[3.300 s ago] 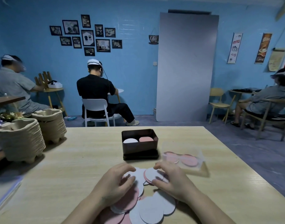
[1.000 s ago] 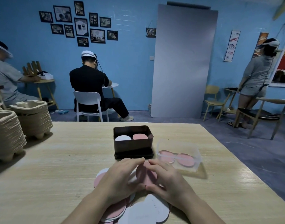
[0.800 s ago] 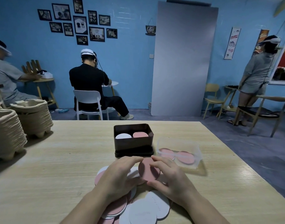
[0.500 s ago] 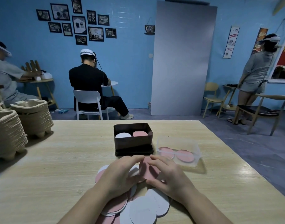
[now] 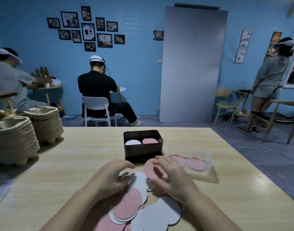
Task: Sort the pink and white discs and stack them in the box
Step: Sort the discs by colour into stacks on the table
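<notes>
The right hand [image 5: 173, 180], at lower centre-right of the frame, pinches a single pink disc [image 5: 149, 172]: fingers on its upper edge, thumb at its lower edge, so the disc stands tilted above the tabletop [image 5: 73, 164], just in front of the box. The left hand [image 5: 110, 178], just left of it, arches over the loose pile of discs [image 5: 126, 205] with its fingers curved and its fingertips slightly blurred. I cannot tell whether it has hold of a disc or only hovers over the white ones beneath it.

The pile lies on the tabletop at bottom centre, under and between both wrists, pink and white discs overlapping in no order. A large pink one lies on top at the left and several white discs [image 5: 157, 217] fan out at the lower right.

The dark brown box [image 5: 143, 150] stands at the middle of the frame, just beyond the hands, resting on what looks like its flat black lid [image 5: 143, 158]. Inside it are two stacks side by side, touching or nearly so: a white stack [image 5: 132, 142] on the left and a pink stack [image 5: 149, 140] on the right.

Right of the box sits a clear plastic container [image 5: 208, 165] with two pink discs [image 5: 195, 164] lying flat in it, partly overlapped. The right hand's fingers are close to its near left corner.

At the left edge of the frame two tall stacks of moulded pulp trays [image 5: 13, 142] stand on the tabletop. Beyond the tabletop, in a blue-walled room, two people sit with their backs turned and one stands at upper right.
</notes>
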### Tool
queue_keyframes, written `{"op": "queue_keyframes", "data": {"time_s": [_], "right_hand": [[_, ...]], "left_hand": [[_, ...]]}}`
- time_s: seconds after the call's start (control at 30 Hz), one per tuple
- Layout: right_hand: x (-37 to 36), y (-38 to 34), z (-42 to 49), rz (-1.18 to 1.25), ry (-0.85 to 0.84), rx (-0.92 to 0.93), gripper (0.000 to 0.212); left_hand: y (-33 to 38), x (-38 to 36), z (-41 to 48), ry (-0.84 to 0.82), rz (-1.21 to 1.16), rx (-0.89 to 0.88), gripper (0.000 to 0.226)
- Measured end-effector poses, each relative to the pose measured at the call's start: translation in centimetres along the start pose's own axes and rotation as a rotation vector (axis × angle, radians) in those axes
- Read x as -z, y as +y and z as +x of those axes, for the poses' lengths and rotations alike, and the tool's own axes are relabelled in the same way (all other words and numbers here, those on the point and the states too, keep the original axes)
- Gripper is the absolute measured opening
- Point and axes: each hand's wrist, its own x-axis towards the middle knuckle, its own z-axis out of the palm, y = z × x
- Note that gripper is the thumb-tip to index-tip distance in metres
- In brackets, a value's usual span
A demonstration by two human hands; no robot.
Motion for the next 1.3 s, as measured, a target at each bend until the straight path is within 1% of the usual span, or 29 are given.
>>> {"op": "queue_keyframes", "data": {"time_s": [0.1, 0.2, 0.33, 0.43, 0.5, 0.57, 0.67, 0.8, 0.93, 1.03, 1.13, 1.23, 1.3], "right_hand": [[-1.1, -0.2, -0.5, 0.032, -0.018, -0.005, 0.05], [-1.4, 0.0, -0.9, 0.049, -0.039, 0.015, 0.05], [-1.5, -0.3, -0.7, 0.046, -0.04, 0.037, 0.052], [-1.7, -0.4, -0.6, 0.047, -0.047, 0.051, 0.05], [-1.7, -0.4, -0.7, 0.05, -0.051, 0.048, 0.049], [-1.7, -0.4, -0.8, 0.051, -0.045, 0.045, 0.048], [-1.6, -0.5, -0.9, 0.035, -0.048, 0.046, 0.049], [-1.6, -0.5, -0.9, 0.025, -0.058, 0.042, 0.048], [-1.7, -0.5, -0.8, 0.004, -0.055, 0.037, 0.052], [-1.7, -0.6, -0.8, 0.007, -0.049, 0.047, 0.057], [-1.7, -0.6, -0.8, 0.01, -0.044, 0.072, 0.06], [-1.9, -0.5, -0.9, 0.018, -0.044, 0.108, 0.055], [-1.9, -0.6, -0.9, 0.026, -0.04, 0.129, 0.046]], "left_hand": [[-0.8, 0.2, -1.3, 0.018, -0.008, -0.001, 0.029], [-2.0, 0.7, -3.1, 0.063, 0.003, 0.038, 0.03], [-3.1, 1.3, -4.6, 0.029, -0.027, 0.09, 0.044], [-2.8, 1.2, -4.8, -0.034, -0.011, 0.077, 0.052], [-2.8, 1.0, -4.9, -0.046, 0.012, 0.068, 0.056], [-2.9, 1.0, -4.9, -0.033, 0.008, 0.069, 0.056], [-2.5, 1.0, -4.9, 0.007, -0.032, 0.072, 0.051], [-2.0, 1.4, -4.9, 0.112, -0.071, 0.072, 0.052], [-0.4, 1.3, -4.2, 0.192, -0.072, -0.019, 0.052], [1.0, 0.4, -3.1, 0.154, -0.048, -0.092, 0.057], [1.2, -0.7, -2.1, 0.106, -0.04, -0.118, 0.064], [1.4, -1.4, -1.1, 0.085, -0.047, -0.154, 0.065], [2.0, -1.9, -0.4, 0.072, -0.054, -0.187, 0.065]]}}
